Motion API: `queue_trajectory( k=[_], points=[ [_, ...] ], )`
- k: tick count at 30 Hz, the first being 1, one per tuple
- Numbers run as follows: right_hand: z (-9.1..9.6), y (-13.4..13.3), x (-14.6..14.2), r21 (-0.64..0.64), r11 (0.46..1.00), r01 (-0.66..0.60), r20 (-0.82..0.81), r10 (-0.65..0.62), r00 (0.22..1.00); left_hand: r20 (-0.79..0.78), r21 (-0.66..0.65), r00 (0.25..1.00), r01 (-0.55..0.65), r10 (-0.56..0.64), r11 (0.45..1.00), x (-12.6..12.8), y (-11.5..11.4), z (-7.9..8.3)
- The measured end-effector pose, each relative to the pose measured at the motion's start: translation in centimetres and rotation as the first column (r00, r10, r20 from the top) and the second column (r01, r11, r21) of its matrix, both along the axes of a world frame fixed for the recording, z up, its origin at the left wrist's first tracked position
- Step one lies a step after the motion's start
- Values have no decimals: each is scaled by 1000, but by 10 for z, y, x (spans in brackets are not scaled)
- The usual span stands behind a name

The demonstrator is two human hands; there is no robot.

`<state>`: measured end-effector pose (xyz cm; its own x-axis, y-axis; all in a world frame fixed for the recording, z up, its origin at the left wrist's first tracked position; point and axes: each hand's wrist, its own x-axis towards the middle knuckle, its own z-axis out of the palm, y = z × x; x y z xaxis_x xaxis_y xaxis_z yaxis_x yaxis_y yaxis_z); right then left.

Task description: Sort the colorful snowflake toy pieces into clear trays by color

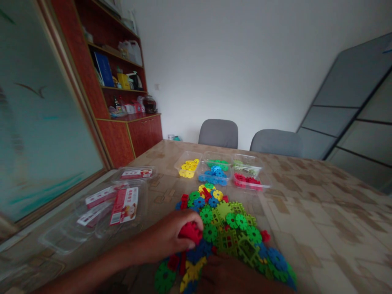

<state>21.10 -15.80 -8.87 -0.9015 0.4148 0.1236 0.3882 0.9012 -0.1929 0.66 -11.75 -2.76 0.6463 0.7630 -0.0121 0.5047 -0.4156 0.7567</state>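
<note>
My left hand (167, 237) is closed around several red plastic building pieces (190, 232), its thumb and fingers curled over them just above the left side of a heap. Low in the view, my right hand (225, 271) reaches into the near edge of the heap; its fingers are dark and partly hidden, so their grip does not show. Around both hands lie green flower-shaped discs (210, 233), olive-green window-like squares (227, 241), blue discs (277, 259) and yellow pieces (193, 271).
Beyond the heap stand see-through boxes with sorted pieces: yellow (188, 168), blue (213, 176) with green behind, and red (248, 181). Labelled plastic lids (124, 208) lie at left on the patterned table (321, 208). Two grey chairs (218, 133) stand behind it.
</note>
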Motion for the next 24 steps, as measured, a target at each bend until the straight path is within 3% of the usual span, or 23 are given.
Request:
queue_trajectory(
  k=[3,5,8,11,13,17,24],
  points=[
    [4,1,-2,9,1000,-9,59,8,998,64,-20,996,-55,56,998,-4,9,0],
    [19,1,-1,-109,994,1,37,3,999,59,-6,996,-63,64,998,-6,13,-6],
    [53,-1,7,-332,943,22,-2,-24,1000,-7,68,1000,4,-4,998,-4,13,-18],
    [78,3,21,-433,889,151,-16,-176,984,-62,140,996,75,-67,987,-1,10,-22],
    [82,10,30,-449,865,225,-28,-266,964,-72,146,994,88,-78,985,1,8,-20],
    [71,29,46,-437,853,286,-104,-363,926,-107,85,993,68,-59,994,1,7,-16],
    [73,41,57,-492,840,230,-179,-356,917,-140,91,989,63,-50,994,3,6,-20]
  ],
)
